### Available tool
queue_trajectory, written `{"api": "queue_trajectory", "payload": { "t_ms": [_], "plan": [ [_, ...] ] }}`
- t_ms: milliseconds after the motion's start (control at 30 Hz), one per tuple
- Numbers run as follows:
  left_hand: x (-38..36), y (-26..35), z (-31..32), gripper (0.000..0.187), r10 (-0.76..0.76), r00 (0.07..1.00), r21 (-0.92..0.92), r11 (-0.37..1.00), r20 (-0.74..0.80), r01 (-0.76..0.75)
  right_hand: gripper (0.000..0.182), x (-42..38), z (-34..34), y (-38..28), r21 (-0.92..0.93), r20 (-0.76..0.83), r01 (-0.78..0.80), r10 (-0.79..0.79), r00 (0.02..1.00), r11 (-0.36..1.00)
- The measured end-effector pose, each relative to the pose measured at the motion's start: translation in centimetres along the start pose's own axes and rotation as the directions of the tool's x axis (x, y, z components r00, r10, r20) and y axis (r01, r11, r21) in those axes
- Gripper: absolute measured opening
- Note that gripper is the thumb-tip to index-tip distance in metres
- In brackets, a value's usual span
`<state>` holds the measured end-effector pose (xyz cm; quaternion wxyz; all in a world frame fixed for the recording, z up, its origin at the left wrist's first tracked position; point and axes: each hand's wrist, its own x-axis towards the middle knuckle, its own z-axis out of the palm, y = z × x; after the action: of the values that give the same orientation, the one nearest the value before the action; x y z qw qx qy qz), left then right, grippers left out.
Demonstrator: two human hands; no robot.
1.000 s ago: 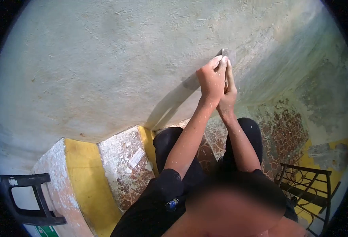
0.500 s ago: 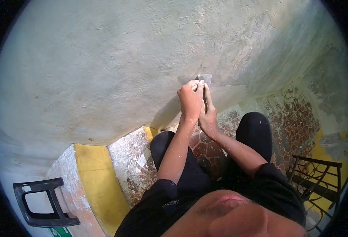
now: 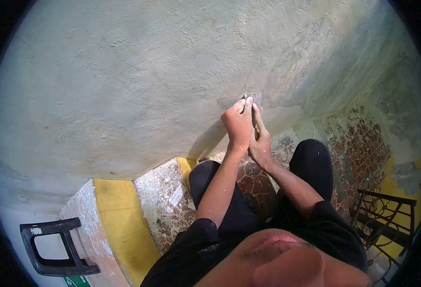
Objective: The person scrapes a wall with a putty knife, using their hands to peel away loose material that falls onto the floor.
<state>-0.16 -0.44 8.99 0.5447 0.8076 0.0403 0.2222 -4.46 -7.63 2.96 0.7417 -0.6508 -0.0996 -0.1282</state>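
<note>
A flat rectangular scraper blade [image 3: 257,98] rests against the rough plastered wall [image 3: 148,86], low in the middle of the view. My left hand [image 3: 239,125] is closed, its dusty fingertips pressed on the blade's left side. Just to the right and below, my right hand [image 3: 260,143] is wrapped round the lower part of the scraper, with the index finger stretched up along it. Both palms hide the scraper's handle. A darker patch of wall shows around the blade.
Below the wall lies a patterned, paint-spattered floor [image 3: 359,143]. A yellow-edged step [image 3: 119,215] and a black plastic frame [image 3: 72,246] are at left. A dark metal rack [image 3: 385,215] stands at lower right. A white scrap [image 3: 176,195] lies beside my knee.
The whole view has shifted slightly. Both hands and the scraper have moved a little to the right along the wall, and the blade sits at a slightly different angle. The grip looks the same.
</note>
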Motion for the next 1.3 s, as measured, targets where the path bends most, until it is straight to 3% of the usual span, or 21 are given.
{"api": "queue_trajectory", "payload": {
  "t_ms": [100, 333, 400, 433, 467, 500, 533, 567, 600, 667, 700, 733, 867, 967, 1000, 1133, 1200, 1300],
  "plan": [
    [-0.1, 0.5, -0.2, 0.026, -0.003, 1.0, 0.003, 1.0, 0.007, 0.003, 0.062, -0.1, 0.3, 0.0, 0.017, 0.0, -0.025, 0.025, 1.0, 1.0],
    [-0.1, 0.6, 0.0, 0.028, 0.037, 0.999, -0.046, 0.998, -0.024, -0.038, 0.061, -0.5, 0.1, -0.8, -0.14, -0.031, -0.013, 0.009, 0.999, 0.99],
    [0.1, 1.3, 0.4, 0.028, 0.059, 0.996, -0.147, 0.987, -0.073, -0.07, 0.061, 0.7, -1.0, -1.8, -0.213, -0.042, 0.031, -0.041, 0.998, 0.976],
    [1.2, 1.7, 0.3, 0.028, 0.076, 0.997, -0.158, 0.985, 0.012, -0.074, 0.06, 2.6, -2.6, -3.4, -0.269, -0.022, 0.032, -0.039, 0.999, 0.963],
    [2.2, 3.6, 1.1, 0.028, 0.077, 0.997, -0.306, 0.949, 0.011, -0.07, 0.06, 4.0, -3.6, -4.7, -0.327, -0.004, 0.032, -0.036, 0.999, 0.945],
    [2.6, 5.8, 1.6, 0.028, 0.082, 0.997, -0.345, 0.936, 0.012, -0.073, 0.06, 4.9, -3.6, -5.4, -0.337, -0.011, 0.034, -0.04, 0.999, 0.941],
    [3.0, 8.1, 2.0, 0.027, 0.095, 0.995, -0.391, 0.917, 0.012, -0.083, 0.059, 6.0, -3.8, -6.1, -0.204, -0.075, 0.1, -0.117, 0.99, 0.974],
    [2.5, 9.8, 1.6, 0.026, 0.103, 0.994, -0.291, 0.952, 0.027, -0.091, 0.058, 7.1, -4.1, -6.9, -0.077, -0.144, 0.186, -0.195, 0.97, 0.98],
    [2.4, 9.6, 2.2, 0.026, 0.118, 0.993, -0.317, 0.943, 0.028, -0.104, 0.058, 7.3, -4.4, -7.1, -0.098, -0.148, 0.206, -0.219, 0.964, 0.974],
    [1.6, 6.8, 3.8, 0.024, 0.15, 0.989, -0.285, 0.947, -0.013, -0.148, 0.056, 5.6, -4.1, -5.6, -0.105, -0.159, 0.15, -0.165, 0.973, 0.983],
    [1.4, 5.9, 3.8, 0.022, 0.077, 0.996, -0.241, 0.969, 0.051, -0.062, 0.055, 4.8, -3.8, -4.6, -0.104, -0.172, 0.115, -0.132, 0.976, 0.988],
    [1.1, 5.4, 3.5, 0.021, 0.121, 0.992, -0.189, 0.975, 0.02, -0.115, 0.058, 4.1, -3.2, -4.2, -0.054, -0.169, 0.032, -0.04, 0.985, 0.998],
    [0.9, 2.9, 0.9, 0.021, 0.139, 0.98, -0.041, 0.99, 0.14, -0.135, 0.063, 2.2, -0.7, -1.0, -0.032, -0.175, 0.104, -0.108, 0.979, 0.994],
    [0.2, 1.6, -1.0, 0.022, 0.1, 0.978, 0.036, 0.993, 0.184, -0.109, 0.062, 0.3, 0.2, -0.8, 0.089, -0.081, -0.2, 0.207, 0.975, 0.976],
    [-0.1, 1.5, -1.5, 0.022, 0.089, 0.978, 0.054, 0.993, 0.189, -0.1, 0.062, -0.1, 0.6, -0.2, 0.104, -0.083, -0.21, 0.219, 0.972, 0.972],
    [-0.2, 1.0, -2.1, 0.022, 0.065, 0.979, 0.138, 0.986, 0.195, -0.093, 0.061, -0.9, 1.7, 1.0, 0.106, -0.111, -0.116, 0.127, 0.986, 0.988],
    [-0.2, 0.7, -2.0, 0.022, 0.064, 0.981, 0.144, 0.985, 0.181, -0.09, 0.06, -1.2, 1.4, 0.7, 0.001, -0.092, -0.056, 0.056, 0.994, 0.998],
    [0.1, 1.0, -1.9, 0.024, 0.019, 0.978, 0.142, 0.989, 0.21, -0.05, 0.059, -1.1, 0.5, -0.2, 0.021, -0.069, -0.06, 0.061, 0.996, 0.998]
  ]
}}
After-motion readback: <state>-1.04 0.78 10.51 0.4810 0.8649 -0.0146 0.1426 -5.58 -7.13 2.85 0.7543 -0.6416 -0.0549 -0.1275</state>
